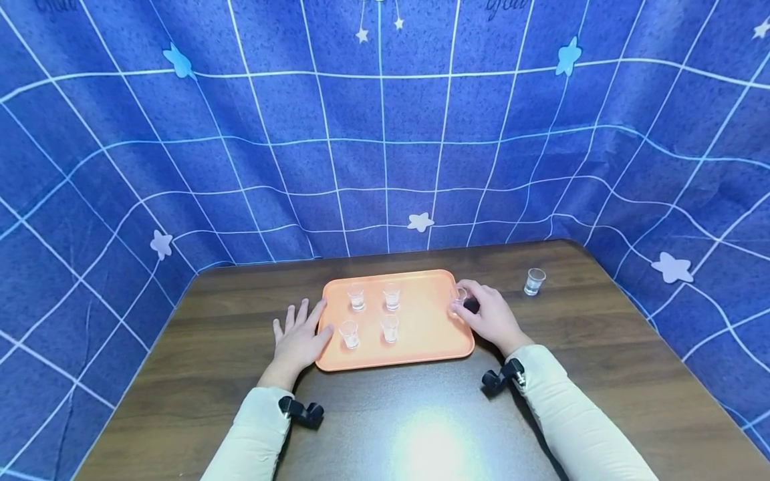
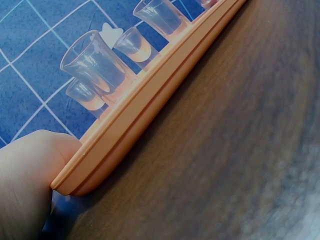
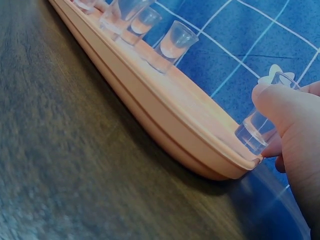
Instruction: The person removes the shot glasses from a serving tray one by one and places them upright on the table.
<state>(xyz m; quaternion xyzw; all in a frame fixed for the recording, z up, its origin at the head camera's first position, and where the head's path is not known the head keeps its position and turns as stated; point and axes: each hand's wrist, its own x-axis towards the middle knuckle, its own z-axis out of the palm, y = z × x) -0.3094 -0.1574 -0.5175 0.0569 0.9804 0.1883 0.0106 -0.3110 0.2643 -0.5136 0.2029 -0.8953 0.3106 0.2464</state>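
An orange tray (image 1: 428, 334) lies on the table, bearing several clear shot glasses (image 1: 391, 297) on its left and middle. My right hand (image 1: 490, 317) pinches another shot glass (image 3: 257, 127) between thumb and fingers at the tray's right end. In the right wrist view that glass is upright, its base close over the tray by the rim. At the tray's left end, my left hand (image 1: 301, 344) spreads its fingers, with the thumb and index finger against the edge. The left wrist view shows the base of this hand (image 2: 30, 175) right at the tray's near left corner.
One more shot glass (image 1: 534, 281) stands on the brown wooden table (image 1: 222, 334), beyond the right hand near the back right corner. A blue curtain (image 1: 361, 167) with white lines and stars hangs behind the table and along both sides.
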